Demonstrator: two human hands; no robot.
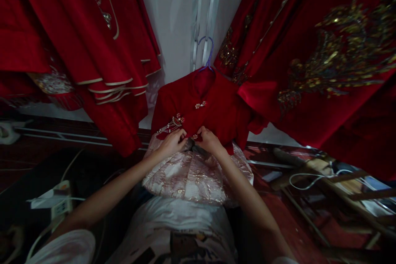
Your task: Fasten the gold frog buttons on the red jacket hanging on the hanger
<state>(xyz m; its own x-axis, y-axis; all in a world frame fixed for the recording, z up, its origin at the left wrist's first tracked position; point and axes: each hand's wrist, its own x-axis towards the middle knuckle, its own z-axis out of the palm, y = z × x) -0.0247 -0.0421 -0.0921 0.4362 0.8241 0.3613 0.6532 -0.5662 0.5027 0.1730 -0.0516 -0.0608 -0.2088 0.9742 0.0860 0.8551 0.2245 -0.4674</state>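
A red jacket [213, 121] with jewelled fastenings is on a purple hanger [209, 55] in front of me. My left hand [175, 142] is closed at the jacket's lower front edge, its fingers bent inward. Opposite it, my right hand [209, 140] pinches the front hem. Between the two hands shows a small jewelled button [194, 136]. A beaded brooch [176, 121] with dangling strands lies on the jacket above my left hand. Below, a pale pink and gold patterned skirt [188, 179] spreads over my lap. What sits between the fingertips is too dark to make out fully.
Red garments with cream trim [108, 66] hang at the left. On the right hangs a red garment with gold embroidery [337, 57]. A power strip [62, 202] with cables lies at lower left. Wooden stools or frames [337, 194] with white cords are at lower right.
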